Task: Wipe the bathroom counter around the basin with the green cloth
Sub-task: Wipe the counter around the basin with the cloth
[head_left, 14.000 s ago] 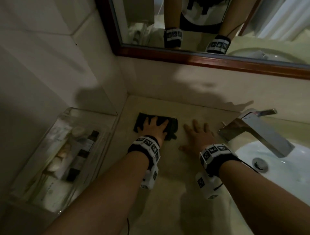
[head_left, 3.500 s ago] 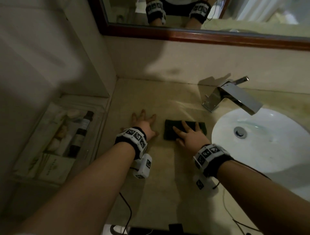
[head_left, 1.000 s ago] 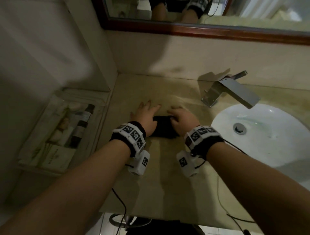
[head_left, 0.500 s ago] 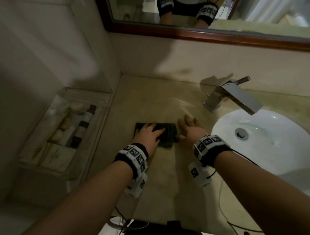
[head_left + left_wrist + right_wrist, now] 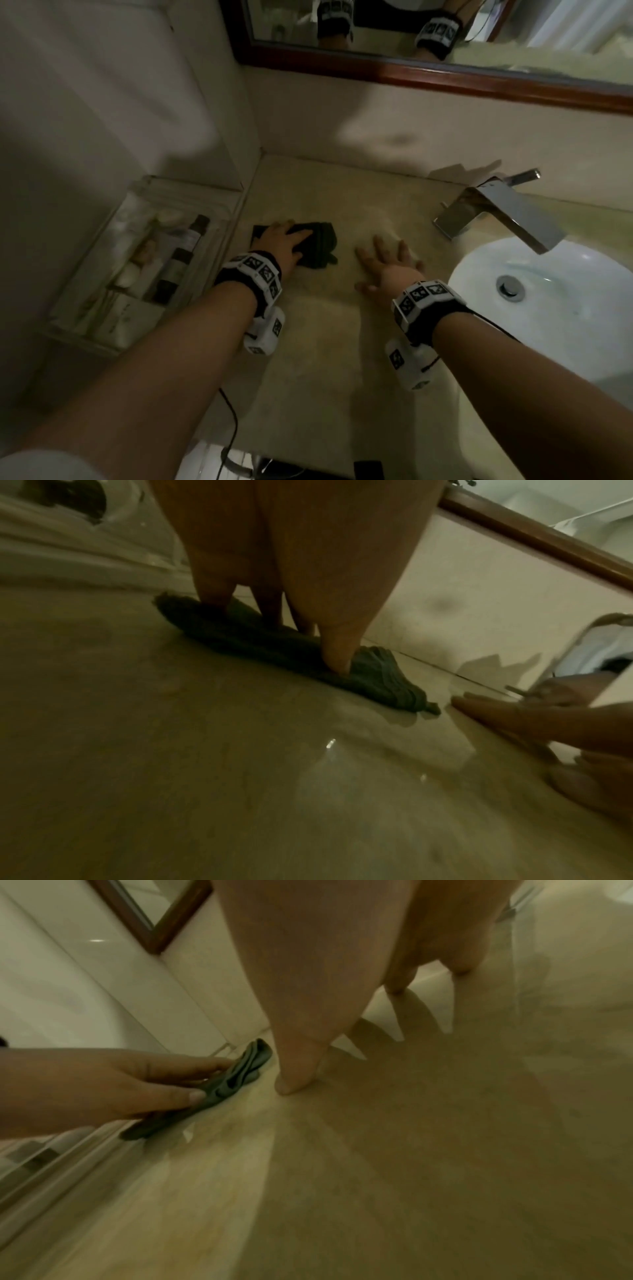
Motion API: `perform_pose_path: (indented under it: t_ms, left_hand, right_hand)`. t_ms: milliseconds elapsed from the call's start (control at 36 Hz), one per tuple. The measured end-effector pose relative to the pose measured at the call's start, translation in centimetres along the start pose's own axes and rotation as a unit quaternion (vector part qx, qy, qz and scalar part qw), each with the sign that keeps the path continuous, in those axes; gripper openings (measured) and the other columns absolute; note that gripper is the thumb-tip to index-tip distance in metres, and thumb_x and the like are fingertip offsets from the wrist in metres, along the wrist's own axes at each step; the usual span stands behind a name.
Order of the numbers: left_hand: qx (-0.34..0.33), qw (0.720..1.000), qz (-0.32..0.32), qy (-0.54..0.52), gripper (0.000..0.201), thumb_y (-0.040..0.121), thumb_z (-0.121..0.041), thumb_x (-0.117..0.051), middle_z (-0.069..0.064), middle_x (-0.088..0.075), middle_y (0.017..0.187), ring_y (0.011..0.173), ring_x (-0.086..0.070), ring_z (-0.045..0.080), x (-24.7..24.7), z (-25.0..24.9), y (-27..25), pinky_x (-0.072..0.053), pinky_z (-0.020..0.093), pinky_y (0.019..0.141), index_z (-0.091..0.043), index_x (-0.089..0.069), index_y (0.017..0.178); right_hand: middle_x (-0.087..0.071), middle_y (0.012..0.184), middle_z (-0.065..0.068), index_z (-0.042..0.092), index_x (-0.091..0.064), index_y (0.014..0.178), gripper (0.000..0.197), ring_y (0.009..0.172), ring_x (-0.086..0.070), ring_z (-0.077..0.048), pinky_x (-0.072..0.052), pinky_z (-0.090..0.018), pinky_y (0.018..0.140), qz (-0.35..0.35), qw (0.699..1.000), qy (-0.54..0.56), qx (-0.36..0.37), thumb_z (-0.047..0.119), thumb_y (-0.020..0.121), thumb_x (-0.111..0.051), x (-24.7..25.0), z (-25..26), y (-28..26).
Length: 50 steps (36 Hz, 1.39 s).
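The dark green cloth point(image 5: 317, 248) lies bunched on the beige counter point(image 5: 325, 342), near its left edge. My left hand point(image 5: 284, 245) presses flat on the cloth point(image 5: 291, 656) with straight fingers. In the right wrist view its fingers point(image 5: 164, 1080) lie along the folded cloth point(image 5: 236, 1080). My right hand point(image 5: 387, 265) rests flat on the bare counter, fingers spread, a short way right of the cloth and left of the white basin point(image 5: 565, 308). It holds nothing.
A chrome faucet point(image 5: 496, 212) stands behind the basin. A clear tray point(image 5: 85, 308) with bottles and toiletries sits in the left recess beside the counter. A wood-framed mirror point(image 5: 445, 78) hangs above the backsplash. A cable dangles below the front edge.
My left hand has slid the cloth leftward toward the counter's left edge. My right hand has come off the cloth and now lies apart from it on the counter.
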<state>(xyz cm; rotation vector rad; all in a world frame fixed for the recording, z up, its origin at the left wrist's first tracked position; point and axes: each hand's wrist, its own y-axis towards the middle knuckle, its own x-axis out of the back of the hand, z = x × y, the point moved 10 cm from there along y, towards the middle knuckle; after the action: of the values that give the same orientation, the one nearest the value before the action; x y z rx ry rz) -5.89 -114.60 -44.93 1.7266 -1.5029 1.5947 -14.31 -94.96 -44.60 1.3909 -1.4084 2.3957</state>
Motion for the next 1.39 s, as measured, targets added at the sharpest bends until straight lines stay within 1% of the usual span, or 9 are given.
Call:
perform_pose_path:
  t_ms: [83, 194, 417, 556, 611, 694, 805, 944, 1389]
  left_hand:
    - [0.006, 1.000, -0.021, 0.012, 0.052, 0.102, -0.025, -0.045, 0.010, -0.013, 0.161, 0.146, -0.014, 0.033, 0.3, -0.5, -0.3, -0.019, 0.060, 0.114, -0.036, -0.029, 0.150]
    - [0.024, 1.000, -0.018, 0.011, 0.050, 0.104, -0.024, -0.035, 0.005, -0.008, 0.162, 0.148, -0.005, 0.030, -0.5, -1.0, -1.7, -0.011, 0.062, 0.115, -0.040, -0.025, 0.151]
    - [-0.015, 1.000, 0.001, -0.010, 0.053, 0.100, -0.019, -0.045, 0.006, -0.016, 0.161, 0.147, -0.010, 0.031, -3.1, -1.0, -6.0, -0.020, 0.058, 0.114, -0.040, -0.033, 0.148]
    - [-0.019, 0.999, 0.025, -0.003, 0.054, 0.101, -0.017, -0.042, 0.004, -0.010, 0.162, 0.148, -0.004, 0.030, -4.1, -0.4, -8.5, -0.015, 0.059, 0.115, -0.042, -0.032, 0.148]
    - [-0.006, 0.999, 0.036, 0.007, 0.052, 0.102, -0.021, -0.040, 0.002, -0.006, 0.163, 0.148, -0.003, 0.030, -3.9, -0.4, -8.9, -0.013, 0.061, 0.115, -0.044, -0.030, 0.147]
    - [0.023, 0.999, 0.023, 0.003, 0.049, 0.101, -0.033, -0.040, 0.002, -0.007, 0.162, 0.146, -0.006, 0.033, -3.0, -0.7, -9.0, -0.019, 0.062, 0.113, -0.048, -0.029, 0.146]
    - [0.044, 0.996, 0.069, 0.034, 0.051, 0.101, -0.045, -0.035, -0.002, 0.001, 0.162, 0.147, 0.005, 0.035, -4.0, -1.1, -9.4, -0.012, 0.069, 0.111, -0.052, -0.015, 0.148]
    - [0.032, 0.995, 0.080, 0.054, 0.052, 0.102, -0.047, -0.033, -0.004, 0.006, 0.163, 0.147, 0.007, 0.035, -3.7, -0.9, -8.6, -0.012, 0.070, 0.111, -0.053, -0.010, 0.148]
    - [0.056, 0.995, 0.068, 0.037, 0.054, 0.101, -0.046, -0.038, -0.002, 0.004, 0.163, 0.147, 0.005, 0.035, 0.4, 2.2, -3.3, -0.009, 0.067, 0.113, -0.051, -0.014, 0.149]
  right_hand:
    - [0.026, 0.157, 0.012, 0.052, 0.006, 0.147, 0.075, 0.144, 0.022, -0.036, -0.001, -0.066, 0.113, -0.002, 1.000, -0.002, 0.000, 0.057, 0.093, -0.045, 0.1, 0.0, -0.1]
    - [0.026, 0.157, 0.011, 0.052, 0.007, 0.147, 0.075, 0.144, 0.021, -0.036, -0.001, -0.066, 0.113, 0.004, 1.000, -0.006, 0.000, 0.058, 0.093, -0.045, 0.1, 0.0, 0.1]
    - [0.025, 0.157, 0.012, 0.053, 0.007, 0.146, 0.074, 0.144, 0.022, -0.036, 0.001, -0.064, 0.114, -0.010, 1.000, 0.004, 0.000, 0.059, 0.092, -0.044, 0.0, -0.1, 0.0]
    - [0.020, 0.159, 0.012, 0.051, 0.001, 0.148, 0.073, 0.145, 0.017, -0.037, -0.003, -0.064, 0.115, -0.023, 1.000, 0.007, -0.011, 0.055, 0.093, -0.047, 0.5, 0.1, -0.2]
    - [0.018, 0.159, 0.011, 0.049, -0.003, 0.148, 0.072, 0.145, 0.014, -0.040, -0.006, -0.063, 0.115, -0.021, 1.000, 0.011, -0.019, 0.054, 0.093, -0.049, 0.8, 0.3, -0.2]
    - [0.021, 0.158, 0.014, 0.053, 0.000, 0.146, 0.075, 0.143, 0.018, -0.043, -0.005, -0.064, 0.113, -0.014, 0.999, 0.020, -0.028, 0.059, 0.090, -0.049, 0.3, 0.6, -0.4]
    - [0.025, 0.157, 0.015, 0.055, 0.004, 0.146, 0.080, 0.141, 0.023, -0.044, -0.003, -0.063, 0.114, -0.014, 0.999, 0.023, -0.028, 0.061, 0.088, -0.051, -0.3, 0.7, -0.4]
    - [0.025, 0.156, 0.018, 0.059, 0.004, 0.144, 0.081, 0.141, 0.024, -0.043, -0.005, -0.068, 0.112, -0.010, 0.999, 0.018, -0.032, 0.064, 0.086, -0.052, -0.3, 0.5, -0.3]
    - [0.023, 0.157, 0.017, 0.060, 0.002, 0.143, 0.085, 0.143, 0.022, -0.039, -0.003, -0.065, 0.114, -0.015, 0.999, 0.021, -0.043, 0.066, 0.082, -0.056, -0.2, 0.2, 0.0]
